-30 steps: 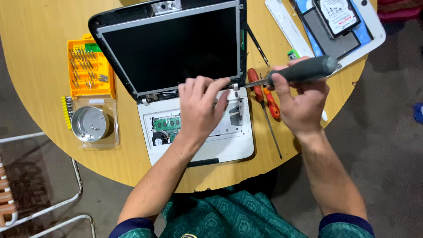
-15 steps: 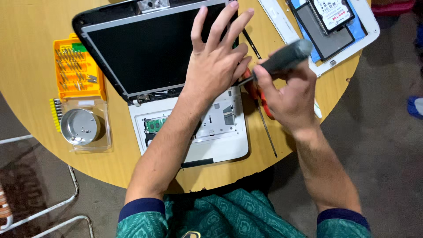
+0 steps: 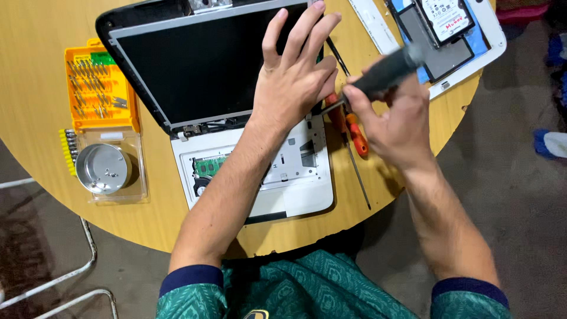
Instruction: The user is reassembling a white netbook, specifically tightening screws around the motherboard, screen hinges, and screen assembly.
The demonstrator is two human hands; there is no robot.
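On the round wooden bench (image 3: 35, 88), above grey floor, your left hand (image 3: 293, 88) lay spread flat on the opened laptop (image 3: 201, 77) while your right hand (image 3: 396, 121) gripped a dark-handled screwdriver (image 3: 384, 71).

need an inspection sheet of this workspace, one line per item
surface: round wooden table, bare at the left edge
job's things: opened laptop with keyboard deck off, board exposed; dark screen tilted back; grey-handled screwdriver
clutter: orange bit case; clear lid holding a round metal tin; orange-handled screwdriver; white panel with a drive at the far right
hands: left hand flat on the screen's right edge; right hand gripping the grey screwdriver, tip near the hinge
cables: thin wires at the left hinge
surroundings: metal chair frame lower left; grey floor
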